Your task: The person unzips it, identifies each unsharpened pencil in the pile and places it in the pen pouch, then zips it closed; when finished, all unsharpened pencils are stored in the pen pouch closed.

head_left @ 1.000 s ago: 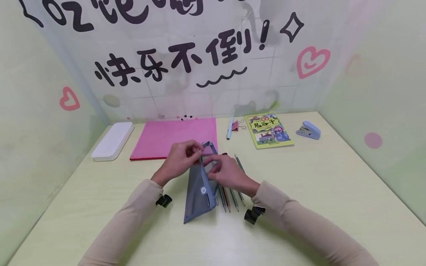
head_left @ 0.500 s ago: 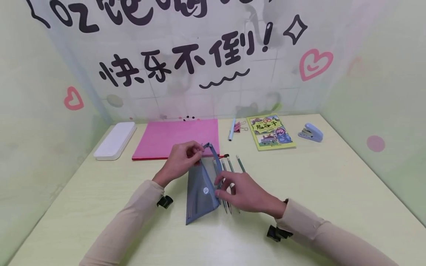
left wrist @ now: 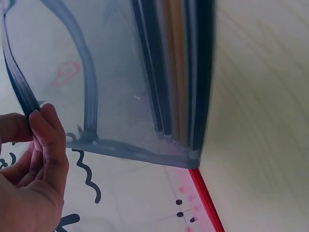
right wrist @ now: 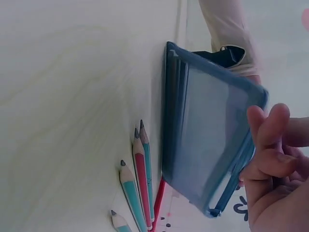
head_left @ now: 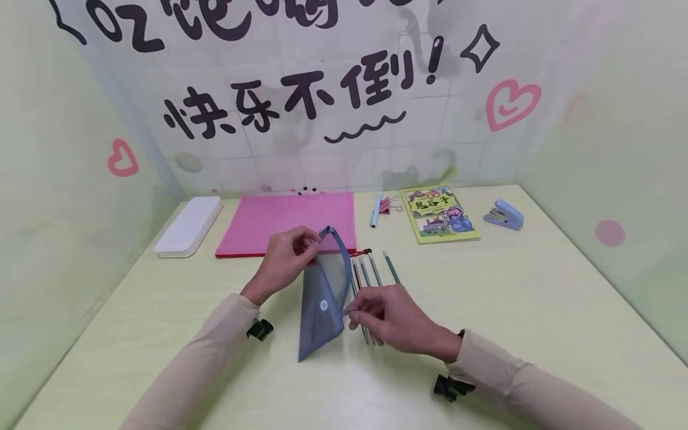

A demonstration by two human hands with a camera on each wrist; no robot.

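A blue-grey mesh pencil pouch (head_left: 323, 322) stands on its edge on the table, its zipped top gaping. Through the mesh in the left wrist view, several pencils (left wrist: 176, 72) lie along its bottom. My left hand (head_left: 286, 258) pinches the far part of the top rim. At the near end of the opening, my right hand (head_left: 395, 316) holds the zipper pull between thumb and curled index finger; the fingertips partly hide it. Several loose pencils (right wrist: 140, 179) lie side by side on the table, just right of the pouch, partly beneath my right hand in the head view.
Behind the pouch lies a pink folder (head_left: 290, 221) with a red edge. A white case (head_left: 189, 227) is at back left. Along the back right are a pale blue pen (head_left: 375, 210), pink binder clips (head_left: 386, 205), a yellow-green booklet (head_left: 441, 214) and a lilac stapler (head_left: 504, 215).
My right hand has come out of the pouch's opening, moved toward me and taken the zipper pull at the near end. My left hand keeps its pinch on the rim, shifting slightly left.
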